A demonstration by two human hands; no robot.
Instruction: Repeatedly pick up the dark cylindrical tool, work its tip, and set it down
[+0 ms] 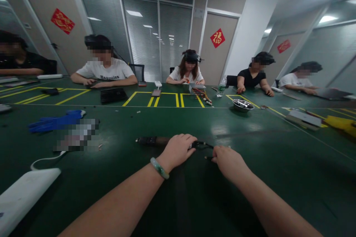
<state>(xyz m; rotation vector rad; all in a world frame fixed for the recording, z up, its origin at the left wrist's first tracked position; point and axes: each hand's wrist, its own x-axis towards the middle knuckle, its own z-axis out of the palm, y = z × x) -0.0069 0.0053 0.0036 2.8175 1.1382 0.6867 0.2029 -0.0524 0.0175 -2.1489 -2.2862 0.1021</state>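
My left hand (178, 150), a pale green bangle on its wrist, is curled over the right end of a long dark tool (151, 140) lying flat on the green table (250, 177). A thin black cable (204, 144) runs from under that hand to my right hand (226, 161). The right hand's fingers are closed round a small dark piece at the cable's end, too hidden to name. Both forearms reach in from the bottom edge.
A white box (25, 196) with a white cord sits near left, blue gloves (55, 122) behind it. A metal bowl (243, 105) and a water bottle (221, 86) stand across the table. Several other people sit along the far side.
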